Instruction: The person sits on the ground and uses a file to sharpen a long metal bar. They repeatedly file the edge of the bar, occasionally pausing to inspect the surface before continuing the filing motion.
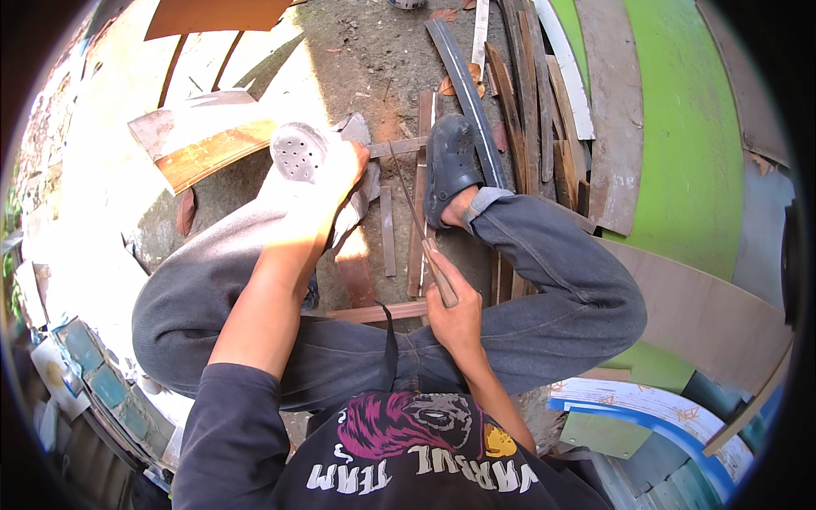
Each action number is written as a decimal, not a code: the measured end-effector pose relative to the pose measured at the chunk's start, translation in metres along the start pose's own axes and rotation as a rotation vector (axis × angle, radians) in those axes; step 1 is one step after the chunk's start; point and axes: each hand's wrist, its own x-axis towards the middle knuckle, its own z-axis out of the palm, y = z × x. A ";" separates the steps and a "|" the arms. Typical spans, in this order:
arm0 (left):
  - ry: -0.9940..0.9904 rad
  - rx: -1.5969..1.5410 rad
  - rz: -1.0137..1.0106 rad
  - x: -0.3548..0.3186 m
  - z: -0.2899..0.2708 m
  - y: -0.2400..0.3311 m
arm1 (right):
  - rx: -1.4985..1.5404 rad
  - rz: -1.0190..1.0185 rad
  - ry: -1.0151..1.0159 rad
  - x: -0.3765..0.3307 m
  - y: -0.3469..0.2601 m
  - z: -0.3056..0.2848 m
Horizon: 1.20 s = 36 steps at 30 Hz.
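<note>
My right hand (456, 319) is closed around the wooden handle of a hand saw (440, 276). Its thin blade, seen almost edge-on, slants up and away to a short wooden strip (404, 147). At that strip's left end, my left hand (347, 166) is closed and presses it down; sunlight washes out part of the fingers. The strip lies across a longer wooden board (424, 119) on the ground, between my two feet in clogs, one pale clog (299, 153) and one dark clog (450, 166). A narrow loose wood piece (388, 229) lies nearby.
Several long wood offcuts (531, 102) are piled beyond my right foot, beside green panels (680, 127). A dark curved strip (466, 93) lies near the dark clog. At left, a bent brown board (212, 155) rests on the ground. Another wooden bar (378, 312) lies before my lap.
</note>
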 end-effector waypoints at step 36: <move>0.123 1.606 0.432 0.026 0.033 -0.014 | 0.077 0.223 -0.009 0.075 0.062 0.042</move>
